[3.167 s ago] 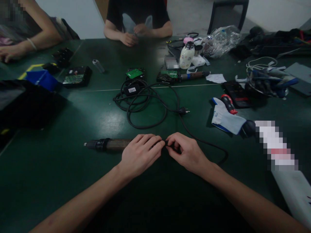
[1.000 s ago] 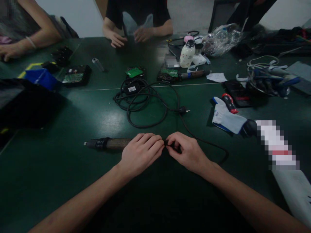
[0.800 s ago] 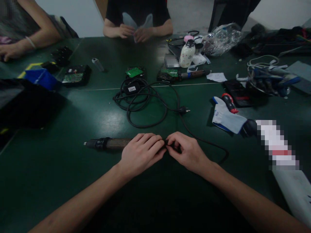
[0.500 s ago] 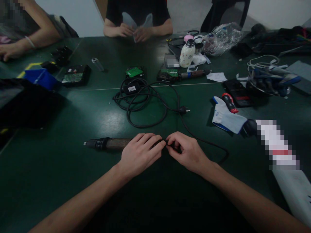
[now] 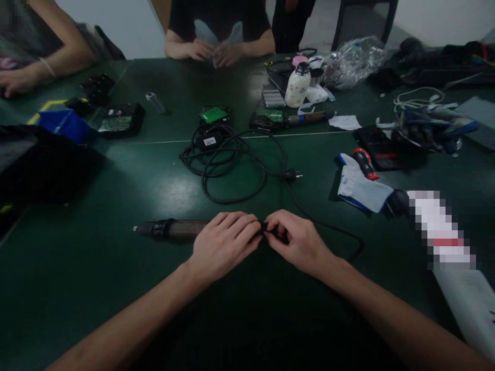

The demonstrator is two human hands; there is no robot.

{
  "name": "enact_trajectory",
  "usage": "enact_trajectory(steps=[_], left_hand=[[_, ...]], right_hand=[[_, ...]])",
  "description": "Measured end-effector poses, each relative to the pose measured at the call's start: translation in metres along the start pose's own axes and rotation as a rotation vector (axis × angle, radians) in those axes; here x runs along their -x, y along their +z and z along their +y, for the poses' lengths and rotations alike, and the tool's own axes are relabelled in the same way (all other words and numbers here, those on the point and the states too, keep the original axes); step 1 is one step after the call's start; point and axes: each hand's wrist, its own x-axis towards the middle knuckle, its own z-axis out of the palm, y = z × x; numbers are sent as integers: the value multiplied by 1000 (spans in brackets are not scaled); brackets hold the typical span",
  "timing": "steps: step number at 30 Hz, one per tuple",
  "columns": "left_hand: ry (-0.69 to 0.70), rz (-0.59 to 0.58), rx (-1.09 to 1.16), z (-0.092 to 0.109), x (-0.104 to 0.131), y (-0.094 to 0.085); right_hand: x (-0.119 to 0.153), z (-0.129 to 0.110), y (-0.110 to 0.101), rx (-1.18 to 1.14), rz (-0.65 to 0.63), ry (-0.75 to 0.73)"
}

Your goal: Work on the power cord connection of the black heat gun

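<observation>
An electric screwdriver [image 5: 185, 228] lies on the green table, its bit end pointing left. My left hand [image 5: 228, 237] is wrapped over the rear part of the screwdriver and hides it. At the tool's right end my right hand [image 5: 296, 239] pinches a small black cable connector [image 5: 265, 226]; whether it is seated in the tool cannot be made out. Behind my hands lies a coiled black power cord [image 5: 232, 198] with its adapter box [image 5: 210, 140] and a mains plug [image 5: 293, 175].
A glove [image 5: 361, 185] and a red-black screwdriver handle [image 5: 365, 164] lie to the right. Circuit-board units [image 5: 214, 115], a flask [image 5: 297, 86] and plastic wrap [image 5: 359, 59] stand farther back. A black bag [image 5: 42, 170] is at left. Two people sit across the table.
My left fingers have shifted slightly near the connector; my right hand holds its place. Another person's dark-clothed legs have come into view at the back.
</observation>
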Motion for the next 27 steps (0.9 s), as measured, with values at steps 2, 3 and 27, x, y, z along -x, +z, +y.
enact_trajectory(steps=[2, 3, 27], left_hand=[[-1, 1, -7, 0, 0, 0], [7, -2, -13, 0, 0, 0], [1, 1, 3, -1, 1, 1]], right_hand=[[0, 0, 0, 2, -2, 0], [0, -1, -1, 5, -5, -1], [0, 0, -1, 3, -10, -12]])
